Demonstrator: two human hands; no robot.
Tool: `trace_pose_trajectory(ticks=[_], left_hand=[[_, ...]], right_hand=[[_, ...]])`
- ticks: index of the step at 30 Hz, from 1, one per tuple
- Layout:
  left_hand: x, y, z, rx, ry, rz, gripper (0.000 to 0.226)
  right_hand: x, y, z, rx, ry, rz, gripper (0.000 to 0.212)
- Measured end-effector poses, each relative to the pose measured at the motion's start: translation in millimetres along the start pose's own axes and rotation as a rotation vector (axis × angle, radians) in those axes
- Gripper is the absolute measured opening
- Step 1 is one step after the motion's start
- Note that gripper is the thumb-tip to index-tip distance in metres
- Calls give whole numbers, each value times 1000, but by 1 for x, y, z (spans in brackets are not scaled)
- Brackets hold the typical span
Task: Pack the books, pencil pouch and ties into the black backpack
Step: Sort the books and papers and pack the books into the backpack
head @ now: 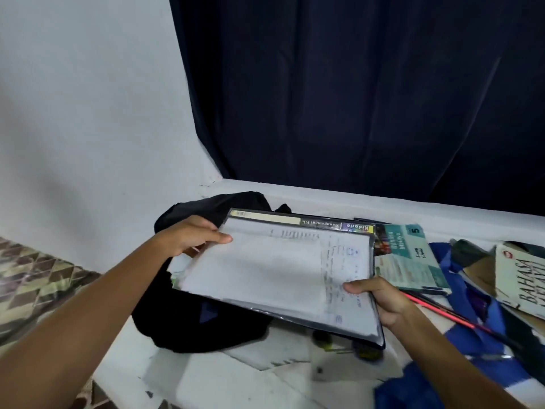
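Gripping a file (274,270) at opposite ends, the left hand (191,236) and right hand (380,293) hold it over the backpack (182,317). Next, I judge: tilt it into the opening. Books (410,255) lie beyond the right hand.

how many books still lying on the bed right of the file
2 visible: a teal Bahasa Melayu book beside the held file, and a white Bahasa book at the right edge. Others may be hidden.
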State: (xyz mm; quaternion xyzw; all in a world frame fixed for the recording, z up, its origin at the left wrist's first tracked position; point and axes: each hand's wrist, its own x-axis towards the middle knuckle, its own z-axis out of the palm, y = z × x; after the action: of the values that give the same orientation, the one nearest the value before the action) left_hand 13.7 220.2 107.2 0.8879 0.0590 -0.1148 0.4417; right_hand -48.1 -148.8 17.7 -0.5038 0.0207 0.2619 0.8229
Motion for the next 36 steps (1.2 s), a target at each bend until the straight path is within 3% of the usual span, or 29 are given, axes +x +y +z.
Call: trace_pose_trajectory(ticks=[3,5,7,10,17,25,31,33,36], left_hand=[[23,-23,-26,31,281,122,27],[39,-39,-45,153,457,225,22],[53,-59,-61,269,515,312,26],[77,-85,-73,407,465,376,43],[120,-113,-75,553,192,300,70],[133,-112,-77,699,225,295,74],[141,-113,-86,633,288,341,56],[142,-107,-90,614,303,366,44],[142,-95,-100,600,278,376,35]], right_hand=[[18,18,28,33,46,-4,101],[29,28,50,52,81,-16,103],[38,38,71,82,111,-36,102],[45,48,95,101,147,-60,98],[43,59,114,127,247,-96,103],[34,70,117,133,307,-93,108],[26,74,131,197,350,-111,106],[27,73,138,212,375,-103,95],[30,70,157,267,392,-117,47]])
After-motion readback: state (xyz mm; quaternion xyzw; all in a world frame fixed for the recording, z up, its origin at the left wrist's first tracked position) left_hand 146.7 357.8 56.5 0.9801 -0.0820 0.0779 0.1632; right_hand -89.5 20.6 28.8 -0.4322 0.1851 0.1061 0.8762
